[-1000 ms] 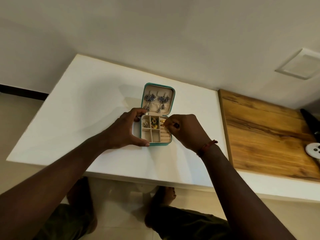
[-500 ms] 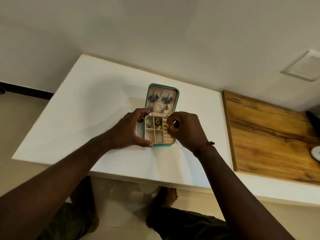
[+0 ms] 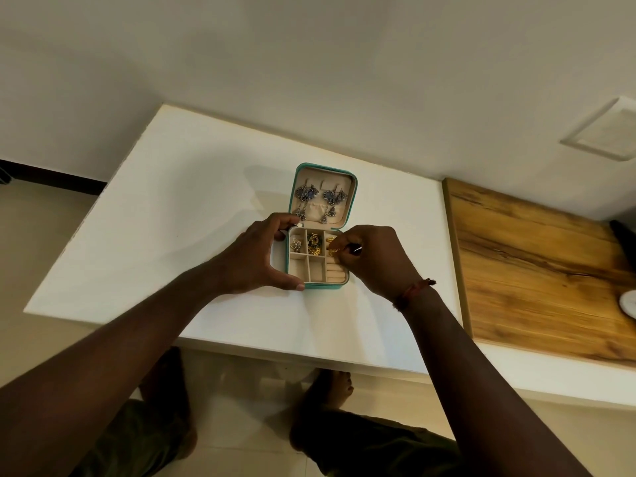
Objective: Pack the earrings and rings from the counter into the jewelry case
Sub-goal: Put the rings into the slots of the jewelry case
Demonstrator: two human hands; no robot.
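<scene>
Two dangling earrings (image 3: 318, 203) in one open jewelry case (image 3: 352, 201)

A wooden board (image 3: 537, 270) lies at the right of the frame (grain running lengthwise). A white wall plate (image 3: 605, 130) sits upper right.

I note a matt, smooth white counter (image 3: 165, 215). The jewelry case (image 3: 354, 187) shows a teal, leather-like shell and a soft beige fabric lining. Its earrings (image 3: 314, 243) look like shiny gold metal. The board (image 3: 537, 270) is grained, satin wood.
</scene>
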